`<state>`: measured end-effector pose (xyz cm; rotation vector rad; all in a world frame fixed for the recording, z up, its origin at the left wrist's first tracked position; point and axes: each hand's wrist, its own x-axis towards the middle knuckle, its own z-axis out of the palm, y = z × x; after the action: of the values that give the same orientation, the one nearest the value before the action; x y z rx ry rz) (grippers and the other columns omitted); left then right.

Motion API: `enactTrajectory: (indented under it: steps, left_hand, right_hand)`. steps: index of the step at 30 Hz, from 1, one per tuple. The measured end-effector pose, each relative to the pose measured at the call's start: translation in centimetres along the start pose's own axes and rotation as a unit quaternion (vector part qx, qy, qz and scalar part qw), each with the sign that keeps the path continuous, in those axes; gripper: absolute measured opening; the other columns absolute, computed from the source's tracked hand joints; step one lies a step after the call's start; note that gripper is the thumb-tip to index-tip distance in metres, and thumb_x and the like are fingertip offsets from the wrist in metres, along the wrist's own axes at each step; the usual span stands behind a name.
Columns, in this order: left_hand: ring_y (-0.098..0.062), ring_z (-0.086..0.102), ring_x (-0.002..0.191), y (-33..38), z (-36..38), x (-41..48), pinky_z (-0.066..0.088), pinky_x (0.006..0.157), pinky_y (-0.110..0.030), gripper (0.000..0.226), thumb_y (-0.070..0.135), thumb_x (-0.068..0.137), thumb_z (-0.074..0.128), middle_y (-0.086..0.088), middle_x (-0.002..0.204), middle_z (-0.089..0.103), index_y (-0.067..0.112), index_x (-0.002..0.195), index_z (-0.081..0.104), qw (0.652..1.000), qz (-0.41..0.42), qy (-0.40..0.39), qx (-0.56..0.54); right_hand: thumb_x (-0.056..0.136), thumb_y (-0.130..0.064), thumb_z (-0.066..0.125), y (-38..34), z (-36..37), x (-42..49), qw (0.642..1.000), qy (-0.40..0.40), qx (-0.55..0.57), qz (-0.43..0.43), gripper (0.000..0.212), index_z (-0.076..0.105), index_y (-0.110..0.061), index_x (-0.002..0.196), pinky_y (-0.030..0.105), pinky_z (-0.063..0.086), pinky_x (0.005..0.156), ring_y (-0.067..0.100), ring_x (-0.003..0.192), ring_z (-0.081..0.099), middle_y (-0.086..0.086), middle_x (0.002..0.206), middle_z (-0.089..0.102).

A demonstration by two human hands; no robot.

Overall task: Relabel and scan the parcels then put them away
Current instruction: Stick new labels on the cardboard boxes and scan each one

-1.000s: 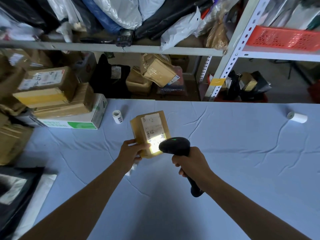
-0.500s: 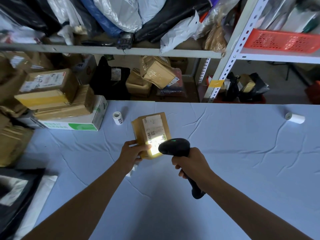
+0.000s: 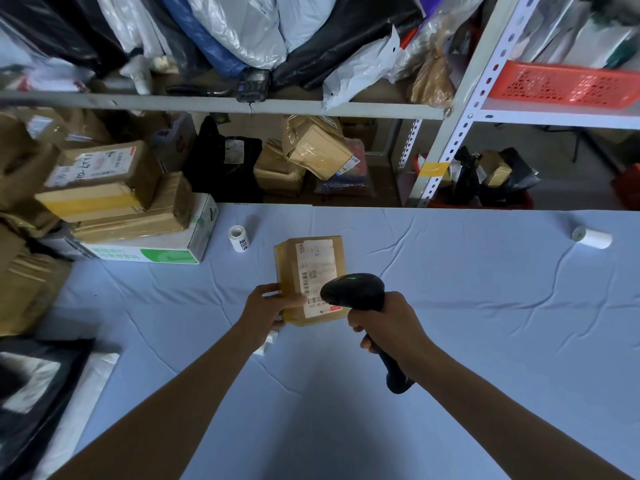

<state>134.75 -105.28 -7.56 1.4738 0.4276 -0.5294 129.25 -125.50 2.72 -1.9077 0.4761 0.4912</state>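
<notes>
A small brown cardboard parcel (image 3: pixel 287 271) with a white shipping label (image 3: pixel 316 268) is tilted up above the blue-covered table (image 3: pixel 485 306). My left hand (image 3: pixel 265 310) grips its lower left corner, thumb lying on the label. My right hand (image 3: pixel 384 327) holds a black handheld barcode scanner (image 3: pixel 353 291) by the handle. The scanner's head sits just right of the label's barcode and shows a small green light on top. No bright scan light falls on the label.
A stack of brown parcels (image 3: pixel 110 188) on a white and green box (image 3: pixel 152 249) stands at the table's left. A label roll (image 3: pixel 239 239) stands behind the parcel, and another roll (image 3: pixel 592 237) lies far right. Shelves behind hold bags, parcels and a red basket (image 3: pixel 568 84).
The scanner's bright light on the label has gone out. The parcel and both hands have barely shifted.
</notes>
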Motion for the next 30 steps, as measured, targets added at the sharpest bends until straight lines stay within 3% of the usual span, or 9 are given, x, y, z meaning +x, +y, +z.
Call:
enactTrajectory:
  steps: [2,4,6,9,15,20,23,25,30]
  left_hand:
    - [-0.041,0.060,0.087,0.0,0.0,0.1,0.050,0.091,-0.049,0.040,0.025,0.059,0.083,-0.008,0.089,0.073,0.021,0.094,0.064,1.000,-0.007,-0.008,0.005]
    - [-0.029,0.062,0.078,0.0,0.3,0.2,0.055,0.076,-0.037,0.028,0.019,0.072,0.080,-0.005,0.083,0.070,0.017,0.094,0.062,1.000,-0.008,-0.008,0.004]
    - [-0.019,0.063,0.078,-0.1,0.5,0.2,0.055,0.066,-0.026,0.032,0.018,0.078,0.076,-0.006,0.092,0.066,0.014,0.105,0.059,1.000,-0.006,0.014,0.012]
    - [-0.028,0.061,0.084,-0.1,0.5,0.5,0.054,0.076,-0.036,0.040,0.026,0.076,0.077,-0.021,0.102,0.067,0.010,0.109,0.062,0.998,-0.048,-0.018,0.023]
    - [-0.026,0.061,0.104,-1.0,1.8,1.2,0.052,0.085,-0.039,0.043,0.036,0.080,0.072,-0.007,0.113,0.064,0.012,0.113,0.059,0.988,-0.121,-0.019,0.091]
    - [-0.018,0.062,0.089,-3.7,2.9,1.4,0.049,0.067,-0.027,0.040,0.044,0.090,0.056,-0.004,0.106,0.069,0.011,0.110,0.064,0.958,-0.039,0.008,0.283]
    - [-0.020,0.066,0.095,-5.1,3.1,1.3,0.055,0.084,-0.035,0.044,0.042,0.093,0.053,-0.007,0.108,0.070,0.005,0.112,0.064,0.961,-0.019,0.023,0.274]
    - [-0.022,0.065,0.097,-5.5,3.1,1.4,0.054,0.084,-0.033,0.045,0.042,0.094,0.050,-0.008,0.109,0.068,0.004,0.114,0.064,0.955,-0.009,0.037,0.296]
    - [-0.026,0.063,0.097,-6.0,2.4,1.8,0.053,0.087,-0.041,0.052,0.049,0.093,0.044,-0.013,0.113,0.063,0.003,0.111,0.062,0.943,-0.014,0.027,0.332]
  right_hand:
    - [0.076,-0.007,0.062,0.0,0.1,0.1,1.000,-0.004,0.002,0.002,0.004,0.065,-0.005,0.076,0.024,0.048,0.054,0.014,0.048,0.056,0.008,0.067,0.063]
    - [0.076,-0.006,0.062,0.2,0.2,0.2,1.000,-0.006,0.010,0.002,0.005,0.065,-0.002,0.076,0.024,0.047,0.053,0.014,0.048,0.055,0.010,0.068,0.062]
    - [0.077,-0.006,0.062,0.6,0.3,0.4,1.000,0.001,0.008,0.002,0.005,0.065,-0.002,0.078,0.023,0.047,0.052,0.014,0.048,0.055,0.010,0.067,0.061]
    - [0.076,-0.006,0.064,1.6,-0.2,1.2,1.000,0.023,-0.007,0.000,0.004,0.064,-0.004,0.079,0.024,0.046,0.053,0.012,0.047,0.056,0.006,0.060,0.059]
    - [0.071,-0.008,0.067,5.6,-2.6,5.5,0.992,0.091,-0.078,0.028,0.021,0.062,0.002,0.088,0.029,0.046,0.062,0.029,0.068,0.064,0.017,0.074,0.066]
    - [0.070,-0.013,0.077,8.8,-3.6,9.0,0.966,0.111,-0.231,0.019,0.033,0.055,-0.001,0.092,0.025,0.035,0.051,0.023,0.070,0.055,0.013,0.088,0.060]
    - [0.071,-0.019,0.081,10.0,-3.2,10.3,0.937,0.100,-0.334,0.005,0.046,0.053,-0.002,0.103,0.028,0.041,0.065,0.031,0.089,0.059,0.014,0.103,0.054]
    - [0.073,-0.023,0.081,10.5,-2.6,10.7,0.916,0.089,-0.391,-0.005,0.052,0.051,-0.002,0.110,0.034,0.044,0.073,0.033,0.100,0.057,0.013,0.108,0.050]
    - [0.068,-0.028,0.084,11.6,-1.5,10.9,0.907,0.081,-0.414,0.001,0.061,0.051,-0.003,0.112,0.037,0.047,0.077,0.032,0.101,0.057,0.012,0.108,0.052]
